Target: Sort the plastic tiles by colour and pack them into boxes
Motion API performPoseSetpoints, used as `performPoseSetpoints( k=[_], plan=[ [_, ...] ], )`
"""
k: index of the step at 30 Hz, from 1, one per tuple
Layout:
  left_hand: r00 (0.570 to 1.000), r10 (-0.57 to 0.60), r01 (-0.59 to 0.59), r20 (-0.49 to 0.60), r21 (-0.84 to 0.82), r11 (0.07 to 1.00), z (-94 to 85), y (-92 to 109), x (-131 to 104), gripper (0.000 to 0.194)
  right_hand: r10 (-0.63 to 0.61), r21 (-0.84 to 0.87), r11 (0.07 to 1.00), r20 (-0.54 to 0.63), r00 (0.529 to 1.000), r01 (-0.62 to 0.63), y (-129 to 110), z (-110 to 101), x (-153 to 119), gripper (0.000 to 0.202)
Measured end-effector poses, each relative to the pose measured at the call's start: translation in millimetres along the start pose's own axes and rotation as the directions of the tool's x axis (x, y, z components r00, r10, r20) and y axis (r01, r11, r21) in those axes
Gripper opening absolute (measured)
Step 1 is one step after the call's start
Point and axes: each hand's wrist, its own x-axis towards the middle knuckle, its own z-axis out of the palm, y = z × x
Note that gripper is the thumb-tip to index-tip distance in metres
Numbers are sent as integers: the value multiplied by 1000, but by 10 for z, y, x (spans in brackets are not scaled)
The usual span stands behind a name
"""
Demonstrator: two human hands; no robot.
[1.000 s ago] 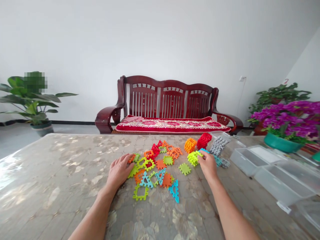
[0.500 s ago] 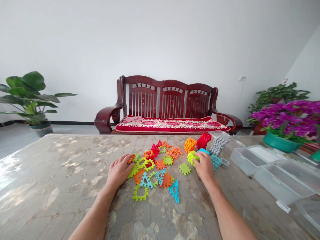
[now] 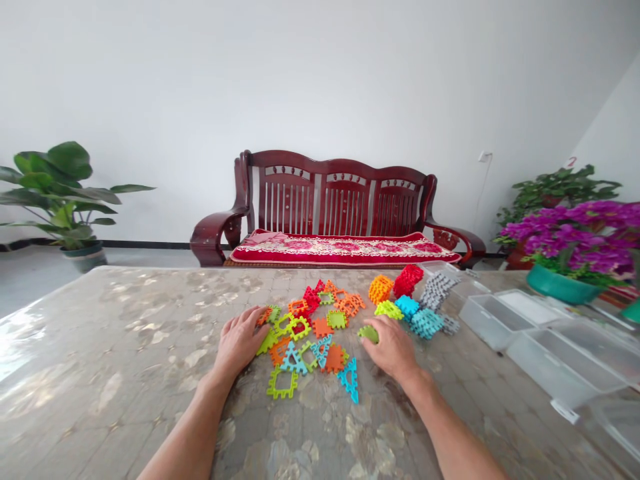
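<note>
My right hand [image 3: 395, 347] has its thumb and fingers closed about the edges of a green square interlocking tile [image 3: 368, 333] at the table. My left hand [image 3: 241, 338] lies with fingers extended along the left side of a loose spread of toothed tiles, touching the edge ones. In that spread are an orange square tile [image 3: 323, 327], a lime square frame [image 3: 283, 382], a blue triangle frame [image 3: 349, 380] and several red ones [image 3: 311, 300]. Just beyond my right hand stands a row of lime tiles [image 3: 389, 309].
Grouped tiles in orange [image 3: 381, 289], red [image 3: 409, 281], grey [image 3: 436, 291], blue [image 3: 407, 307] and teal [image 3: 427, 323] stand at the right. Clear plastic boxes [image 3: 543, 353] and a teal flower pot [image 3: 565, 285] are farther right. A wooden bench [image 3: 345, 200] stands behind the table [image 3: 125, 353].
My right hand has moved left and nearer, from the lime row to the single green tile, leaving the lime row standing. My left hand has stayed about where it was.
</note>
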Motion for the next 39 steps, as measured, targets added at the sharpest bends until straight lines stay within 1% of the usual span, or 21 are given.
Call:
performPoseSetpoints(
  k=[2, 5, 8, 12, 15, 17, 22, 24, 27, 29, 32, 34, 36, 39],
  plan=[
    [1000, -2, 2, 1, -3, 1000, -6, 8, -2, 42, -8, -2, 1000, 42, 999, 8, -28, 16, -60, 30],
    [1000, -5, 5, 6, -2, 1000, -22, 24, -7, 43, 13, 8, 1000, 46, 999, -13, -17, 40, -94, 24],
    [1000, -3, 3, 7, 2, 1000, -37, 34, -10, 43, 10, -4, 1000, 19, 1000, -10, 21, 65, -94, 21],
    [1000, -10, 10, 15, -5, 1000, -43, 37, -9, 42, -40, -23, 999, -35, 999, 39, 48, 82, -101, 24],
    [1000, -10, 10, 17, -6, 1000, -40, 38, -6, 42, -75, -10, 997, -82, 994, 74, -7, 101, -91, 27],
    [1000, -7, 7, 13, -1, 1000, -35, 37, -3, 42, -102, 6, 995, -87, 991, 103, -94, 131, -58, 29],
    [1000, 2, -2, 19, 25, 1000, 5, -2, 10, 44, -172, -12, 985, -15, 985, 171, -338, 255, 117, 37],
    [1000, 6, -7, 22, 27, 1000, 24, -25, 17, 44, -186, -34, 982, 37, 982, 187, -385, 298, 187, 38],
    [1000, 13, -14, 26, 24, 1000, 40, -46, 24, 45, -191, -46, 980, 84, 978, 195, -398, 330, 250, 31],
    [999, 15, -16, 30, 29, 999, 40, -47, 24, 45, -174, -41, 984, 58, 983, 176, -388, 330, 263, 27],
    [999, 19, -20, 28, 36, 999, 27, -32, 18, 45, -102, 8, 995, -38, 994, 102, -345, 298, 261, 28],
    [1000, 19, -20, 21, 39, 999, 15, -19, 13, 45, -10, 77, 997, -110, 994, 19, -280, 258, 254, 33],
    [1000, 18, -19, 16, 41, 999, 4, -7, 9, 45, 95, 166, 984, -168, 981, -67, -182, 210, 247, 38],
    [1000, 18, -19, 15, 42, 999, -2, -1, 5, 45, 208, 251, 955, -200, 957, -156, -18, 140, 236, 39]
  ],
)
